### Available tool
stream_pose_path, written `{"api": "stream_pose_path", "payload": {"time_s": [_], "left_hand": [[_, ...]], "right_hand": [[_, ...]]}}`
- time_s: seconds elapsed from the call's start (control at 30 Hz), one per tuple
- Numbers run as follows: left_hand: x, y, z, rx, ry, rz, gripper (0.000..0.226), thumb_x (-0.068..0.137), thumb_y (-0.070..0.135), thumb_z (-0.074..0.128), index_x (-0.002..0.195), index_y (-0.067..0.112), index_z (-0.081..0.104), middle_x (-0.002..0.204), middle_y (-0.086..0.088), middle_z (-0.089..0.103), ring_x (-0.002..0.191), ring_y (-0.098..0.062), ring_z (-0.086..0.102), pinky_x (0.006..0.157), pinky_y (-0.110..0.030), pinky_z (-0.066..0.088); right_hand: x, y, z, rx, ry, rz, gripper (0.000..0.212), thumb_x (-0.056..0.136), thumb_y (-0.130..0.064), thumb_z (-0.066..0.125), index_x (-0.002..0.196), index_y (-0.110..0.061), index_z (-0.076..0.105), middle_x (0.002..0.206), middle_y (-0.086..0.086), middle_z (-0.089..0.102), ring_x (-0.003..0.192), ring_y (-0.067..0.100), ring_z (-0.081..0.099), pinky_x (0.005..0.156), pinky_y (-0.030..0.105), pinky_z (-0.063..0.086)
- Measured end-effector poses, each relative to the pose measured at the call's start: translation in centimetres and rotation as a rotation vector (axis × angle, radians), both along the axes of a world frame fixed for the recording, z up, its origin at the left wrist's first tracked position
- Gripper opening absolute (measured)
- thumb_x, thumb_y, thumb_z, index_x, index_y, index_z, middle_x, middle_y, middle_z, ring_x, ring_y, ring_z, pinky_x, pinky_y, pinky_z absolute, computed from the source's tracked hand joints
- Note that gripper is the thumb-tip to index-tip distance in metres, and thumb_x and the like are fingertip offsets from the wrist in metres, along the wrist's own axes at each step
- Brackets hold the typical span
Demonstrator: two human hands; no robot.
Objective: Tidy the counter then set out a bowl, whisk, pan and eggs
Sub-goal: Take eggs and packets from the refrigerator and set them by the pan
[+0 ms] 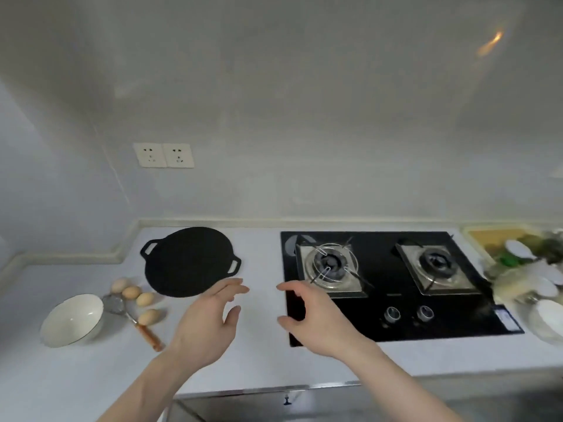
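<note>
A flat black pan [189, 261] with two loop handles lies on the white counter [262, 354] near the back wall. Left of it, several brown eggs [138, 296] sit loose on the counter. A whisk [134, 321] with a wooden handle lies among them. A white bowl [72, 320] stands upright at the far left. My left hand [210, 324] hovers over the counter just right of the pan's front edge, fingers relaxed and holding nothing. My right hand [310, 318] hovers over the hob's left edge, fingers loosely spread, empty.
A black two-burner gas hob [393, 318] is set into the counter on the right, knobs at its front. At the far right stand a cutting board [496, 236], white dishes [548, 318] and greens [511, 258]. Two wall sockets [164, 155] sit above the pan.
</note>
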State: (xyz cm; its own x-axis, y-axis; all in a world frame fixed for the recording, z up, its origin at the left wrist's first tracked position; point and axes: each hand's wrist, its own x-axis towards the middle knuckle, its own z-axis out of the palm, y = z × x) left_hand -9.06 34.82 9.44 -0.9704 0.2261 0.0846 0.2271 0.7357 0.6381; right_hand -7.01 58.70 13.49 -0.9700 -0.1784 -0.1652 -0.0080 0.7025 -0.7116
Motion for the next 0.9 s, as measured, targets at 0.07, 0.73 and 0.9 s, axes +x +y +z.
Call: {"api": "stream_pose_path", "payload": {"time_s": [0.07, 0.73, 0.9], "left_hand": [[0.6, 4.7, 1.3, 0.009, 0.012, -0.101, 0.038, 0.096, 0.019, 0.058, 0.125, 0.044, 0.06, 0.138, 0.036, 0.045, 0.105, 0.01, 0.056, 0.091, -0.02, 0.051], [13.1, 48.6, 9.2, -0.021, 0.238, -0.99, 0.034, 0.098, 0.029, 0.056, 0.13, 0.042, 0.059, 0.144, 0.032, 0.044, 0.131, 0.003, 0.046, 0.106, -0.028, 0.046], [16.3, 59.0, 9.6, 0.012, 0.233, -1.216, 0.034, 0.096, 0.027, 0.058, 0.128, 0.041, 0.06, 0.143, 0.03, 0.045, 0.125, 0.004, 0.049, 0.103, -0.024, 0.044]], "right_hand": [[2.9, 4.6, 1.2, -0.03, 0.033, -0.09, 0.054, 0.089, -0.038, 0.071, 0.139, -0.042, 0.051, 0.138, -0.028, 0.049, 0.128, -0.007, 0.045, 0.109, 0.018, 0.038], [31.8, 37.3, 7.1, 0.12, 0.222, -0.889, 0.05, 0.088, -0.043, 0.07, 0.135, -0.044, 0.053, 0.138, -0.029, 0.048, 0.127, -0.009, 0.043, 0.11, 0.023, 0.04], [37.7, 42.1, 7.2, 0.138, 0.231, -1.123, 0.048, 0.088, -0.04, 0.072, 0.133, -0.042, 0.054, 0.135, -0.03, 0.049, 0.125, -0.011, 0.043, 0.11, 0.023, 0.039]]}}
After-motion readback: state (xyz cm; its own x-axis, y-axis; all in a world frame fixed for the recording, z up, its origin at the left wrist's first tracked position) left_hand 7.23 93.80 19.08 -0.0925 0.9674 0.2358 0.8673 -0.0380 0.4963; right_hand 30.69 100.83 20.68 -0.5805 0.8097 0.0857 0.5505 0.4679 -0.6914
